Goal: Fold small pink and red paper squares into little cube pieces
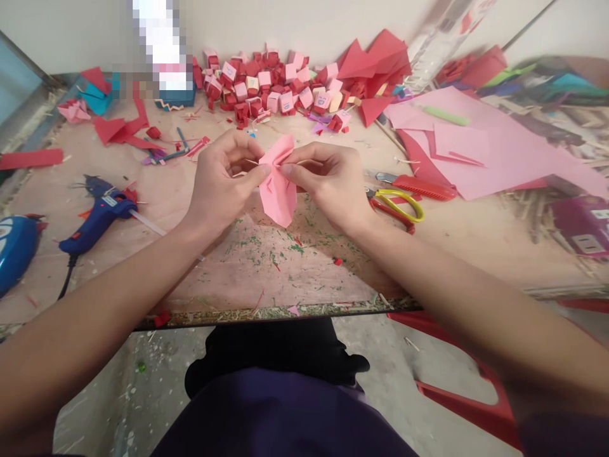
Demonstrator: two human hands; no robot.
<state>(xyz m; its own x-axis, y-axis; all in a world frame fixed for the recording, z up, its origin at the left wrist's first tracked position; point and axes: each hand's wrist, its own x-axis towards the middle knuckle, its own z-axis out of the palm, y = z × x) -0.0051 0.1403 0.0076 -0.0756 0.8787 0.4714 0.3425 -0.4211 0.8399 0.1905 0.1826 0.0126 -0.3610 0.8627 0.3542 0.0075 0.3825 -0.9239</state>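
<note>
A folded piece of pink paper (280,197) is held up over the middle of the table, creased and standing roughly upright. My left hand (223,174) pinches it from the left between thumb and fingers. From the right, my right hand (328,178) pinches the same paper near its middle, the two thumbs almost meeting. Right of my right hand lie scissors (402,204) with yellow and red handles and a red box cutter (423,186). A blue glue gun (102,212) with a glue stick in its back rests to the left of my left hand.
Behind my hands is a heap of small red and pink paper cubes (266,82). Large pink paper sheets (514,146) lie at the right, red paper (380,63) at the back. Scraps litter the table (228,279). A red plastic stool (471,406) stands below the front edge.
</note>
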